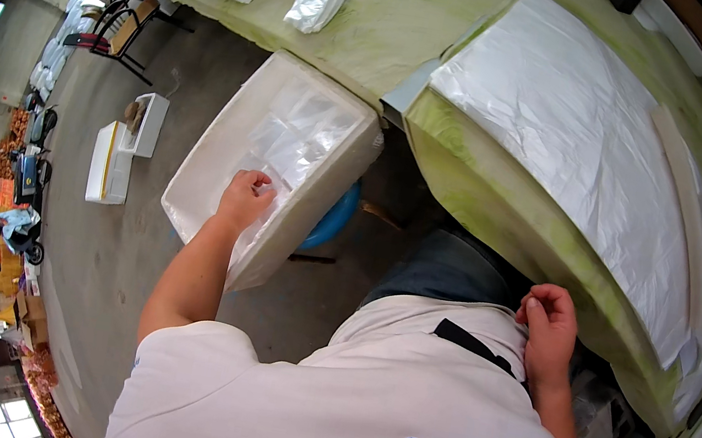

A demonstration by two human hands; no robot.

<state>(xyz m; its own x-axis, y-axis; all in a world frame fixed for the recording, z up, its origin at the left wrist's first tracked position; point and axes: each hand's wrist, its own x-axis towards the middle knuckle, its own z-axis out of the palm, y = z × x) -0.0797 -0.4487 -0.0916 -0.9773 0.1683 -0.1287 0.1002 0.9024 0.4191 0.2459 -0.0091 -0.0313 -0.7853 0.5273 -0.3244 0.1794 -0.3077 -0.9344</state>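
My left hand (245,199) reaches into a white foam box (209,167), its fingers curled toward the thumb over clear plastic bags (299,131). Whether a bag edge is between those fingers is too small to make out. The bags lie in a loose, shiny layer along the box's right side. My right hand (550,330) is beside my waist, near the edge of the covered table. Its fingers are curled in and nothing shows in them.
White plastic sheets (566,97) lie on the green-tinged table (472,160) at right. A blue round stool (334,219) stands under the box. Farther left are small white foam boxes (109,165), a chair (127,29) and a parked scooter (20,229). A person sits at the far left.
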